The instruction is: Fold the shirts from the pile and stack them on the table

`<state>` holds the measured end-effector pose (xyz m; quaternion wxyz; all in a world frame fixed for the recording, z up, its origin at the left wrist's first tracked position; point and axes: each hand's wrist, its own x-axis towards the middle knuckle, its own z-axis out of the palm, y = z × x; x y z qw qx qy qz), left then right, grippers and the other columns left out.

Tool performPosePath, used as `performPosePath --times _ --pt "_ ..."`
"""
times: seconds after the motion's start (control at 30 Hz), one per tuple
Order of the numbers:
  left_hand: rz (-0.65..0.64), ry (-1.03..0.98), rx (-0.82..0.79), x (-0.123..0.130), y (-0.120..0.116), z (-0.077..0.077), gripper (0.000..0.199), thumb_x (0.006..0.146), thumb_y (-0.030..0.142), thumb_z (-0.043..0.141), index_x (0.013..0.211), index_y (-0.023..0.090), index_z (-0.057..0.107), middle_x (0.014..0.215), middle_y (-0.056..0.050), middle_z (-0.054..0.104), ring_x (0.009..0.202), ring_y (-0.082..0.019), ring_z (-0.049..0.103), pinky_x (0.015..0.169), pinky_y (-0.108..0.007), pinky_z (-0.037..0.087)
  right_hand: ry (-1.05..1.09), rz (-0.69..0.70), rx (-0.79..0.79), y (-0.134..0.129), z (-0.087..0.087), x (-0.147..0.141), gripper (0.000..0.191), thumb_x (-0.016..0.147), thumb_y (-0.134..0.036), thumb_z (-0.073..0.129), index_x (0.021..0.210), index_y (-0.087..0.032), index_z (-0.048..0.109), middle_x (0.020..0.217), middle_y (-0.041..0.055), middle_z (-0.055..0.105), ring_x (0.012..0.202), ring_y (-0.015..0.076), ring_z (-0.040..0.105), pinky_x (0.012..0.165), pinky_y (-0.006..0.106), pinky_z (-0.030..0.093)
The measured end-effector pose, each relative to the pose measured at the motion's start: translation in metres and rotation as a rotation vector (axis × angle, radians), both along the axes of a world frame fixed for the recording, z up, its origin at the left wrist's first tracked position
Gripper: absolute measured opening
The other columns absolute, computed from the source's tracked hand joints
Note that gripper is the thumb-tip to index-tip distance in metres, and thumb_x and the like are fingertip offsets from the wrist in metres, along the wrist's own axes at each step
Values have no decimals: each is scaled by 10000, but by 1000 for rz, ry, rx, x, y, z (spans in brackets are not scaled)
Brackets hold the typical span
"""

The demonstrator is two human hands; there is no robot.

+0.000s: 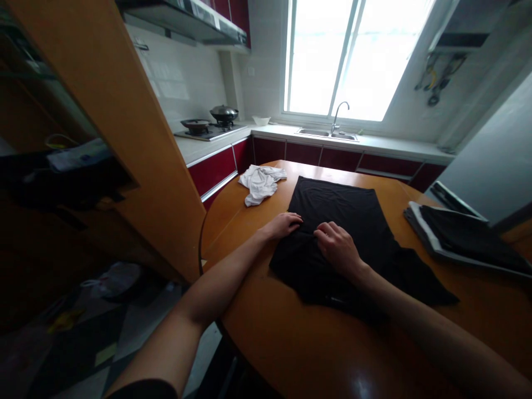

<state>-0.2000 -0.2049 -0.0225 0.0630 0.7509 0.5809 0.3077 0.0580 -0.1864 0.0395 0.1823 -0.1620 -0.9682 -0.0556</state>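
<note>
Black shirt point(341, 208): matt cloth, finely creased. White cloth point(261, 183): soft, matt, heavily wrinkled. Counter point(245, 310): wood-like, orange-brown, smooth and glossy, with pale reflections. Cabinets point(301, 151): dark red, smooth, with a slight sheen and metallic-looking trim. Sink point(313, 132) and faucet point(341, 103): shiny metal. Lid point(224, 110): polished metal. Wall point(174, 77): pale, glossy, reflecting light. Folded stack point(465, 233): matt dark and light cloth. Panel point(83, 111): smooth, orange-brown, wood-like.
</note>
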Motion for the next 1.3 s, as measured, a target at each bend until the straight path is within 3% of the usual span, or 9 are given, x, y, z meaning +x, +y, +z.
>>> performPosePath --times 0.13,0.23,0.43,0.6,0.7,0.93,1.07,1.13,1.3 --pt "26 103 -53 -1 1 0 254 937 245 600 1142 192 741 1308 -108 674 1271 -225 593 1124 -365 422 -156 71 26 0 -7 8 196 911 -86 526 926 -199 686 1047 113 653 996 264 552 851 363 435" --pt "52 189 -121 0 0 5 304 966 243 548 1229 214 697 1394 -92 619 1362 -246 509 1180 -464 335 -216 45 -33 -3 -14 13 173 893 -97 551 915 -190 695 1014 102 669 986 253 581 868 357 451" --pt "103 261 -124 15 -9 17 436 1021 241 385 1428 253 538 1549 -64 461 1477 -246 339 1222 -527 211 -42 -31 -151 -12 -14 10 327 956 -159 463 1205 -181 674 1277 111 651 1173 242 578 1015 368 442" --pt "118 325 -371 26 -15 14 619 1021 541 367 1571 262 309 1653 -80 218 1541 -318 100 1204 -632 91 -128 9 -288 -18 -44 9 586 1008 -418 436 1502 -103 433 1586 163 375 1488 288 299 1188 499 283" --pt "128 307 -358 24 -15 13 636 1029 559 303 1589 262 253 1665 -69 163 1545 -309 71 1198 -652 63 -159 -3 -348 -19 -55 11 634 1018 -468 393 1533 -98 377 1617 161 294 1515 286 229 1209 550 218" --pt "219 269 -245 15 -1 7 484 1040 405 357 1494 260 441 1591 -82 391 1508 -296 256 1190 -668 108 -70 -4 -373 -20 -52 12 558 1026 -454 386 1471 -133 486 1576 156 379 1489 270 304 1207 548 227" --pt "287 189 -86 15 8 6 252 996 298 489 1134 247 693 1354 -76 633 1316 -271 524 1186 -639 174 -12 -7 -358 -21 -55 9 549 1022 -460 401 1436 -122 525 1546 172 426 1471 282 343 1201 548 240" --pt "277 148 -33 15 10 7 143 949 248 565 985 234 703 1233 -66 689 1201 -256 598 1164 -604 251 1 -4 -351 -22 -55 9 557 1021 -467 404 1429 -109 530 1540 180 435 1466 286 351 1199 544 250" --pt "228 29 26 13 13 10 67 873 178 637 907 233 653 965 -22 742 972 -222 676 1067 -483 409 -1 -1 -325 -24 -54 9 566 1028 -467 389 1424 -88 529 1529 181 451 1466 284 351 1203 548 243"
